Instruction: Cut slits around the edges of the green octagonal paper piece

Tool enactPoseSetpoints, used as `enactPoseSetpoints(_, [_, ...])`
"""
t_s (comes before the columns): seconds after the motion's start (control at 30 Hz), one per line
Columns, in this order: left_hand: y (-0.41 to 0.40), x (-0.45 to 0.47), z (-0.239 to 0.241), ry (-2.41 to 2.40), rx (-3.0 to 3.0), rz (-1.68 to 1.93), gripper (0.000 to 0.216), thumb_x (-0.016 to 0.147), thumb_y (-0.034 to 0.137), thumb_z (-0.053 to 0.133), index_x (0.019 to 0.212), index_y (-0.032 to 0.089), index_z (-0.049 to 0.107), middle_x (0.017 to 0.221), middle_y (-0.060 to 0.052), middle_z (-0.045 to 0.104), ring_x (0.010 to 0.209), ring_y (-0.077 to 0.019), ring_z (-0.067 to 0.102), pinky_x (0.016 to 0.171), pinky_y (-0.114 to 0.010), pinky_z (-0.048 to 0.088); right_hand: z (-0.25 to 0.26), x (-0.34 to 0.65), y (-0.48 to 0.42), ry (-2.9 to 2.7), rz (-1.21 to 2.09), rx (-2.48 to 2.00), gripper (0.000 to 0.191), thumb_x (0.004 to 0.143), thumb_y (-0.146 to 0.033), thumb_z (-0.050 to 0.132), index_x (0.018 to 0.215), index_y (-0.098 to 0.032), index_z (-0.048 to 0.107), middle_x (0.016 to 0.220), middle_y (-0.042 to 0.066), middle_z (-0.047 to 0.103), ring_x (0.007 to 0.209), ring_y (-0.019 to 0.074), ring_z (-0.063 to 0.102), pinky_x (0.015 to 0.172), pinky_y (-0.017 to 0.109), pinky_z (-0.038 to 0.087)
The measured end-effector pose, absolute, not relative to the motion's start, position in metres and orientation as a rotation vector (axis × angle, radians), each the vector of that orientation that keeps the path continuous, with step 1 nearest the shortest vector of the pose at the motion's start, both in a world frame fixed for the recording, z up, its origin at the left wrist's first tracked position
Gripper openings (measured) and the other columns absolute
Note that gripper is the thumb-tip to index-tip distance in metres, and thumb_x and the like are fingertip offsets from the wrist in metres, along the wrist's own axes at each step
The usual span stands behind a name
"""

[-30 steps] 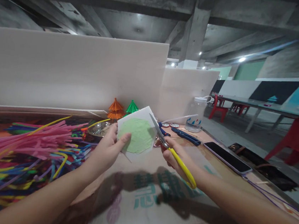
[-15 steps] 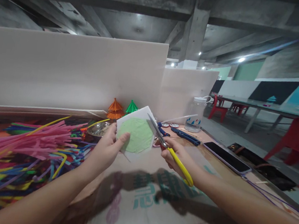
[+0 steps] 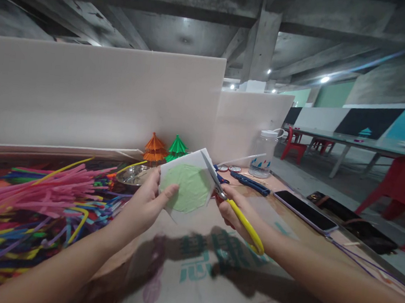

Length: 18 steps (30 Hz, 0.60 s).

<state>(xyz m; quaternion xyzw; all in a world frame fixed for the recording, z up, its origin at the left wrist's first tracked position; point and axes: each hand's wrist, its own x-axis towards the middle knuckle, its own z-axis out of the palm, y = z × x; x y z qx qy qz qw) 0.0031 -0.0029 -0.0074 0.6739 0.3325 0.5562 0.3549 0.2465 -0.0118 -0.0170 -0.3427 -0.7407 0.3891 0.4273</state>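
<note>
Head view: a white card (image 3: 188, 188) bearing a green polygon is held up near the middle of the frame by the left hand (image 3: 146, 202). The card is pinched between the thumb, laid on its green face, and the fingers (image 3: 154, 179) curled behind its left edge. It is tilted, clear of the worktop (image 3: 202, 286).

Just right of centre, yellow-handled scissors (image 3: 227, 200) are gripped by the right hand (image 3: 234, 211), whose fingers are closed round the handle loops. The blades are slightly parted and are set against the card's right edge (whether paper lies between them cannot be told).

At the left of the frame a heap of coloured strips (image 3: 30, 205), pink ones uppermost, is spread over the worktop. Behind the card, an orange cone (image 3: 154, 147) and a green cone (image 3: 177, 147) of folded paper are seen side by side before a white partition (image 3: 96, 97), with a small metal dish (image 3: 133, 175) near them.

To the right of centre stands a clear jar (image 3: 263, 153); blue pens (image 3: 251, 183) lie just in front of it. Further right a phone (image 3: 304, 211) lies flat near the worktop's edge. Red chairs (image 3: 399, 191) are seen at the far right.
</note>
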Motion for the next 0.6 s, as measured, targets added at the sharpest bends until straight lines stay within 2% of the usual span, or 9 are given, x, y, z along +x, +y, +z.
enactPoseSetpoints(0.33, [0.0001,0.0041,-0.0096,0.821,1.656,1.383,0.055,0.086,0.052,0.068,0.126,0.019,0.051,0.119,-0.012,0.068,0.108,-0.0279,0.067,0.089,-0.040,0.058,-0.0176,0.2425,-0.0083,-1.747,1.059,-0.892,0.061,0.072,-0.072,0.071,0.099,-0.020,0.053,0.060,-0.010,0.035,0.050,0.0075,0.027,0.047,0.024,0.023])
enactPoseSetpoints(0.5, [0.0011,0.0054,-0.0088,0.808,1.644,1.373,0.058,0.085,0.054,0.069,0.126,0.018,0.051,0.119,-0.013,0.068,0.106,-0.0280,0.067,0.087,-0.039,0.059,-0.0169,0.2410,-0.0101,-1.715,1.100,-0.917,0.066,0.070,-0.075,0.071,0.102,-0.021,0.052,0.058,-0.011,0.034,0.046,0.0069,0.027,0.046,0.025,0.024])
enactPoseSetpoints(0.6, [0.0020,0.0050,-0.0102,0.813,1.666,1.375,0.057,0.085,0.054,0.068,0.126,0.019,0.051,0.119,-0.013,0.068,0.107,-0.0278,0.067,0.087,-0.039,0.058,-0.0141,0.2427,-0.0126,-1.772,1.068,-0.901,0.067,0.073,-0.080,0.064,0.102,-0.021,0.051,0.060,-0.010,0.035,0.048,0.0076,0.029,0.046,0.024,0.026])
